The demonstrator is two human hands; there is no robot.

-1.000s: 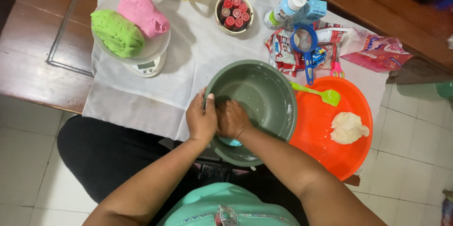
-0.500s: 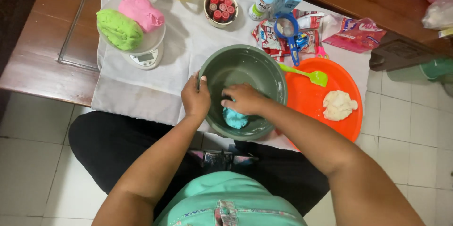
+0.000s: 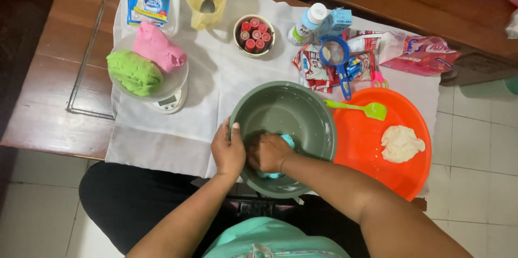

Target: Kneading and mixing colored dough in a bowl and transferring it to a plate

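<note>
Right hand [image 3: 268, 152] fisted down on the blue dough [image 3: 287, 140] at the near side of the grey-green bowl [image 3: 302, 108]; dough mostly hidden under the knuckles. Left hand [image 3: 228, 152] clamps the bowl's near-left rim, thumb inside. Bowl sits on the white cloth [image 3: 216, 80], touching the orange tray [image 3: 377, 145], which carries a white dough lump [image 3: 401, 143] and a green spatula [image 3: 357, 108]. Green dough [image 3: 134, 72] and pink dough [image 3: 157, 47] sit on the scale [image 3: 171, 100], well apart to the left.

Both forearms reach up from the bottom of the frame to its centre. The left hand [image 3: 227, 152] lies curled, thumb up; the right hand [image 3: 268, 152] is a closed fist, knuckles upward.
</note>
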